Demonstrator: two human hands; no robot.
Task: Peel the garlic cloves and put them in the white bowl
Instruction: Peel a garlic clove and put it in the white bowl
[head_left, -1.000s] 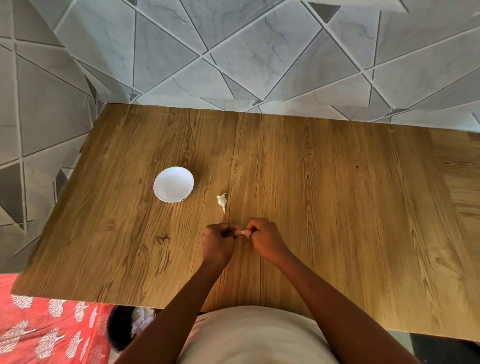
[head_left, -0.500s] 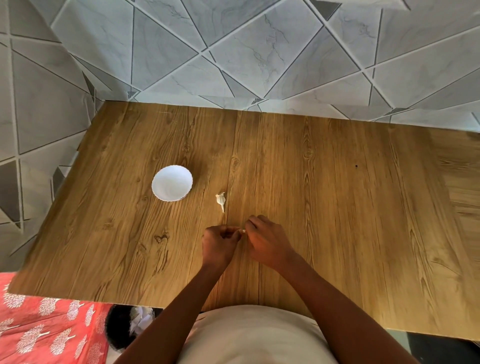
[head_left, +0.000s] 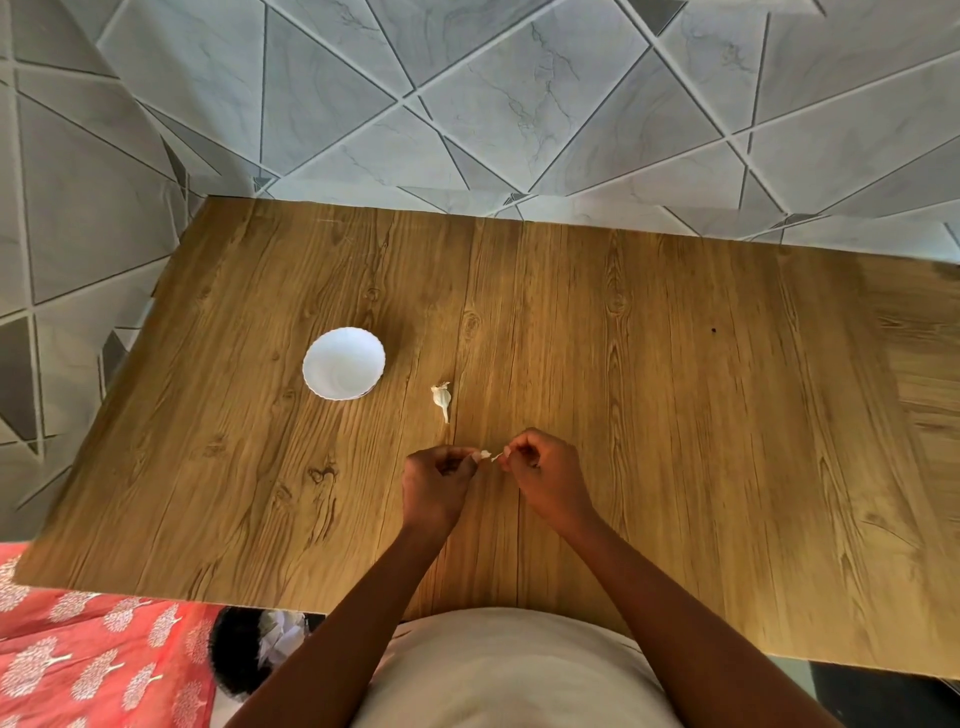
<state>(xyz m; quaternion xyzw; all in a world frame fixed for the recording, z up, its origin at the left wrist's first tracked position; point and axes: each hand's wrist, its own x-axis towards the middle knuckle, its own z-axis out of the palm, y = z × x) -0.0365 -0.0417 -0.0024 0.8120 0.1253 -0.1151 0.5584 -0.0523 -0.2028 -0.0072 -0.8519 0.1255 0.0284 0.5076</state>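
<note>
I see both hands low over the desk, near the middle of its near edge. My left hand has its grip curled round a garlic clove, only a pale tip of which shows past the fingertips. My right hand pinches a thin strip of skin that reaches from the clove toward it; its other fingers are curled in. The two hands are just apart, with that strip bridging the gap.

A second, unpeeled clove lies on the desk just beyond the hands, toward the far edge. The white bowl stands left of it, nearer the left edge than the right, and I can see nothing inside it.

The right half of the desk is bare wood out to the right edge, and a wide band runs bare along the far edge where it meets the tiled wall. Between the bowl and the left edge there is bare room too. Below the near left corner I see a red patterned cloth.

Against half a second ago, the hands have drawn apart: then their fingertips met over the clove, now the skin is stretched between them. The bowl and the loose clove lie as they did.
</note>
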